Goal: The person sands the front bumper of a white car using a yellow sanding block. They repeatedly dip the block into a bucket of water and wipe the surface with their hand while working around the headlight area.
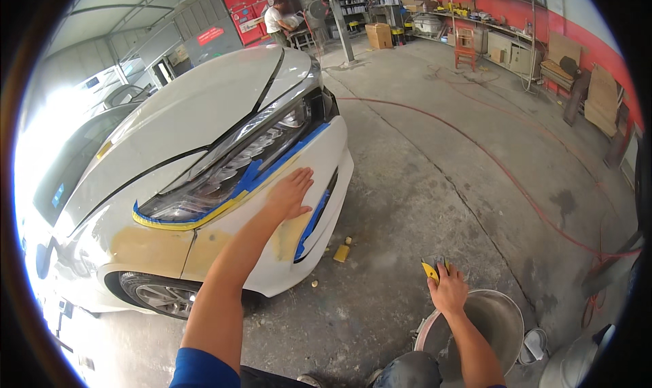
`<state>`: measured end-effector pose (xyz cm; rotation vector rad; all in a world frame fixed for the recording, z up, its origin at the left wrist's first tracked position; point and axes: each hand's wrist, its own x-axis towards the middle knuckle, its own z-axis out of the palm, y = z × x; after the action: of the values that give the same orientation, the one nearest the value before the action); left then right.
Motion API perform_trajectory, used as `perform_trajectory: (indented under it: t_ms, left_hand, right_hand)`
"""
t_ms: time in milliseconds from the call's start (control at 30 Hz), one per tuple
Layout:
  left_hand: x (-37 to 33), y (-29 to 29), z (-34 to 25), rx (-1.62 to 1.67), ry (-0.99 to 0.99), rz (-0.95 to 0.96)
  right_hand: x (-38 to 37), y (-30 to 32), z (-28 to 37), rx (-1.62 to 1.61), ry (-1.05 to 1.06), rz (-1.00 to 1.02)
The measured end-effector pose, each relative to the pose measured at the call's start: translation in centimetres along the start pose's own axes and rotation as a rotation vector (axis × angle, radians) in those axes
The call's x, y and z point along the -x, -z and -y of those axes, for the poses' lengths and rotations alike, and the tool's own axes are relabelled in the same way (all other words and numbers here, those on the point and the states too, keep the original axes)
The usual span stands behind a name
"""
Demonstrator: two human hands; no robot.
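Observation:
My left hand [292, 192] lies flat with its fingers stretched out on the white front bumper [333, 154] of a car, below the headlight [231, 167]. Blue and yellow masking tape [252, 177] edges the headlight, and more blue tape [312, 226] runs along the bumper opening. Tan filler patches [153, 247] show on the fender and bumper. Over a large round bucket [517, 313], my right hand [449, 289] grips a small yellow-and-black block [430, 271], partly hidden by the fingers.
Yellow scraps [341, 253] lie on the concrete floor by the bumper. A red hose [468, 147] curves across the floor to the right. A small metal can [532, 346] stands beside the bucket. At the back are a person [275, 21], a cardboard box [379, 36] and an orange chair [465, 47].

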<state>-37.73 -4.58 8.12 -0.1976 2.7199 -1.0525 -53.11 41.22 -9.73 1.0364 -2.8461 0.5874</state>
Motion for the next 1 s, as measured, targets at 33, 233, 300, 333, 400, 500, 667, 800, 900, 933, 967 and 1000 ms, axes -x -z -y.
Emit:
perform_trajectory:
  t_ms: [33, 233, 300, 333, 400, 500, 667, 800, 900, 933, 967, 1000]
  left_hand:
    - [0.2, 0.3, 0.0, 0.017, -0.004, -0.013]
    - [8.6, 2.5, -0.3, 0.090, 0.005, -0.122]
    - [11.7, 2.5, -0.7, 0.089, 0.002, -0.152]
    - [13.8, 2.6, -0.6, 0.081, 0.005, -0.158]
    - [17.0, 2.4, -1.1, 0.075, 0.018, -0.157]
    - [18.5, 2.6, -1.6, 0.086, 0.023, -0.157]
    - [15.6, 3.5, -1.5, 0.042, 0.008, -0.169]
    - [9.8, 2.0, -1.6, 0.022, 0.007, -0.140]
    - [5.7, 0.6, -1.4, 0.037, 0.007, -0.114]
    - [4.7, 0.7, -1.3, 0.031, -0.002, -0.114]
    - [4.4, 0.7, -1.3, 0.051, -0.009, -0.104]
    - [4.5, 0.6, -1.4, 0.069, -0.014, -0.092]
  right_hand:
    - [0.0, 0.1, -0.2, 0.010, -0.003, -0.002]
    - [-0.2, 0.2, -0.6, -0.009, -0.016, 0.013]
    - [-0.1, 0.1, -0.8, 0.004, -0.018, 0.019]
    - [-0.1, 0.0, -0.5, 0.004, -0.008, 0.022]
    - [-0.1, 0.2, -0.3, 0.021, 0.001, 0.027]
    - [0.0, 0.3, -0.3, 0.043, 0.006, 0.028]
    - [0.0, -0.1, -0.3, 0.028, 0.030, -0.006]
    - [0.2, 0.2, 0.2, 0.015, 0.032, -0.004]
    - [0.2, -0.2, 0.1, 0.011, 0.040, -0.040]
    - [0.2, -0.2, -0.1, 0.007, 0.032, -0.037]
    - [0.1, -0.2, -0.2, 0.001, 0.026, -0.033]
    - [0.0, -0.3, -0.2, -0.007, 0.022, -0.027]
